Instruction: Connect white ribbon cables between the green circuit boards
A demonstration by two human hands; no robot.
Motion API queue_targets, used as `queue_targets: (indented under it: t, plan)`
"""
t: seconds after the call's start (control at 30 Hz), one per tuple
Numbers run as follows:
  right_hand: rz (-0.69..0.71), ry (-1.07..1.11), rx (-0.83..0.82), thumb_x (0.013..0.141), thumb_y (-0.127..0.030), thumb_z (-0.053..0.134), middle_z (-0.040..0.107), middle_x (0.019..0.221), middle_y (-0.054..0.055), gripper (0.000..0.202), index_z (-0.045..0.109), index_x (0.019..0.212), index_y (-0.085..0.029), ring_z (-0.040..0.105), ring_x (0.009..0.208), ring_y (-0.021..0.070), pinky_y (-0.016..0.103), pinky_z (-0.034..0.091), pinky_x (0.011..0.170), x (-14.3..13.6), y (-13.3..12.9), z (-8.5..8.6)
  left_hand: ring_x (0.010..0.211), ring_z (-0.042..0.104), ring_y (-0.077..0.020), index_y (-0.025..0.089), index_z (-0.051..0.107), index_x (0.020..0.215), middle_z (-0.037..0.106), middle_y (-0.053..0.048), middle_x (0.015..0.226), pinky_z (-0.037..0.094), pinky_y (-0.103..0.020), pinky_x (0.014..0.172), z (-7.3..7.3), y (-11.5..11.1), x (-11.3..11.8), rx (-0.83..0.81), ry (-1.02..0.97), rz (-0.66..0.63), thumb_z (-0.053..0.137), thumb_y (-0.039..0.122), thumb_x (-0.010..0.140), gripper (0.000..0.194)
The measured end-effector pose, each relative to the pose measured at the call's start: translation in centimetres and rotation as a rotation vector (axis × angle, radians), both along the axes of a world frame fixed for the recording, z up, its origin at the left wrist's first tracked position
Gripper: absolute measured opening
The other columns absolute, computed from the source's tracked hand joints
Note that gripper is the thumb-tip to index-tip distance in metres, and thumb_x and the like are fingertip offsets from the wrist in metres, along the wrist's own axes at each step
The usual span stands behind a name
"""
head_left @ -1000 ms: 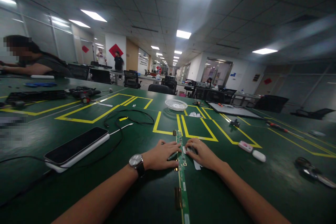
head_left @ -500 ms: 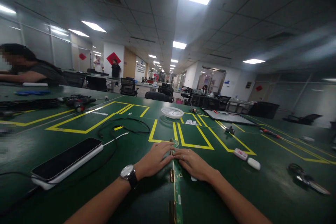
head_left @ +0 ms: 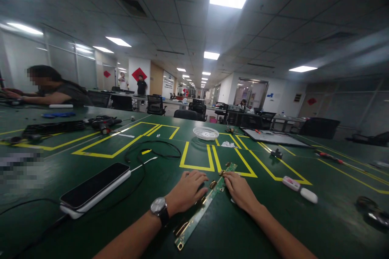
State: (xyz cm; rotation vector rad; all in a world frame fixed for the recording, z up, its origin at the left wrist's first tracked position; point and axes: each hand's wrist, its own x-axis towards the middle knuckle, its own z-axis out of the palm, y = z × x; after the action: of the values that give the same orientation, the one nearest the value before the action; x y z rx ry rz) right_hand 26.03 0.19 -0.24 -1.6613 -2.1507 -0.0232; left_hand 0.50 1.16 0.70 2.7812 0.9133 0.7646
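Observation:
A long, narrow green circuit board [head_left: 207, 204] with several shiny brown-gold flex pieces along its edge lies slanted in front of me, its near end to the left. My right hand [head_left: 240, 192] has its fingers closed on the board's far end. Just left of the board, my left hand [head_left: 189, 188] is open, fingers stretched forward and palm down, apart from the board's far end. A watch [head_left: 159, 209] is on the left wrist. Part of a small white piece [head_left: 233, 200] shows beneath my right hand.
Left of my hands lies a phone [head_left: 97, 184] on a white block, with black cables [head_left: 154, 142]. Ahead stands a white plastic basket [head_left: 206, 133]. To the right are a pink-and-white case [head_left: 291, 183], a white case [head_left: 308, 195] and a screwdriver [head_left: 330, 156]. A person [head_left: 57, 89] sits far left.
The board has turned from pointing straight ahead to a slant, its far end now to the right. My left hand has come away from its far end; my right hand stays there. The view shifted slightly.

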Motion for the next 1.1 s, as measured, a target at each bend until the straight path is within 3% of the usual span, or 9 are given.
queue_targets:
  t: [0.3,0.6,0.7,0.9,1.1]
  plan:
    - [-0.022,-0.043,-0.126,0.100,-0.050,0.029,0.044,0.150,0.009,0.055,0.047,0.143,-0.021,0.035,0.141,0.0268,0.048,0.030,0.115,0.2,-0.7,-0.5,0.119,0.050,-0.0217,0.027,0.053,0.125,0.059,-0.002,0.129,0.035,-0.038,0.096,0.0,-0.2,0.0,-0.049,0.010,-0.021,0.047,0.035,0.101,0.027]
    - [-0.030,-0.077,-0.230,0.096,-0.064,0.025,0.030,0.159,0.003,0.070,0.033,0.152,-0.023,0.022,0.148,0.0249,0.045,0.020,0.120,1.0,-0.4,-0.8,0.116,0.051,-0.0216,0.027,0.054,0.123,0.062,-0.002,0.124,0.034,-0.038,0.093,-0.2,-0.2,0.0,-0.066,0.017,-0.036,0.046,0.037,0.101,0.026]
    - [0.012,-0.048,-0.203,0.097,-0.061,0.025,0.035,0.157,0.003,0.067,0.038,0.149,-0.022,0.026,0.146,0.0239,0.043,0.022,0.120,1.3,-0.3,-0.5,0.116,0.051,-0.0219,0.028,0.054,0.124,0.062,-0.002,0.123,0.034,-0.038,0.093,-0.3,-0.1,0.0,-0.069,0.023,-0.044,0.046,0.037,0.101,0.026]
    - [0.054,-0.017,-0.096,0.101,-0.048,0.028,0.059,0.137,0.006,0.051,0.063,0.130,-0.023,0.050,0.129,0.0242,0.043,0.035,0.112,1.6,0.7,0.5,0.114,0.052,-0.0218,0.028,0.054,0.122,0.062,-0.001,0.121,0.035,-0.037,0.091,-0.3,0.0,0.1,-0.060,0.030,-0.029,0.045,0.038,0.101,0.025]
    - [0.076,-0.059,0.006,0.100,-0.040,0.034,0.062,0.132,0.007,0.044,0.063,0.128,-0.024,0.052,0.126,0.0252,0.045,0.038,0.110,2.0,1.3,-0.5,0.114,0.051,-0.0215,0.027,0.055,0.120,0.062,-0.002,0.121,0.034,-0.036,0.092,-0.4,-0.1,0.1,-0.042,0.021,-0.020,0.043,0.039,0.102,0.025]
